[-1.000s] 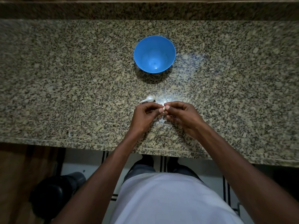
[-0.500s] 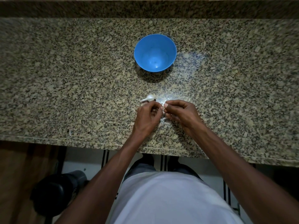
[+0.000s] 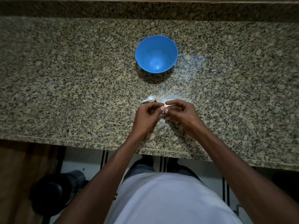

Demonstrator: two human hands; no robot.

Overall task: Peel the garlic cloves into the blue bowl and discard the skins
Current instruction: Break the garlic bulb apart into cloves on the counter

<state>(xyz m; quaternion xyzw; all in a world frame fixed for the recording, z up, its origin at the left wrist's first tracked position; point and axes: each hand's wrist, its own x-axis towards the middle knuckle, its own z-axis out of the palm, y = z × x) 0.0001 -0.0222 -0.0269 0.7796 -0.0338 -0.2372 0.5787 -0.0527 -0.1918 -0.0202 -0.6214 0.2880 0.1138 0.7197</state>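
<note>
- Granite bench (image 3: 64, 81), speckled tan and black, carries a blue bowl (image 3: 156, 54) standing upright toward the far side, nothing visible inside it.
- Left hand (image 3: 146, 118) and right hand (image 3: 182, 115) meet above the near part of the bench, fingers curled, together pinching a small garlic clove (image 3: 165, 108) between their fingertips.
- A thin strip of pale skin (image 3: 170, 105) sticks out from the pinch toward the right.
- More garlic (image 3: 149, 99), whitish and still in its skin, lies on the bench just beyond the left hand, well apart from the bowl.
- A dark bin (image 3: 55, 193) stands on the floor, lower left.
</note>
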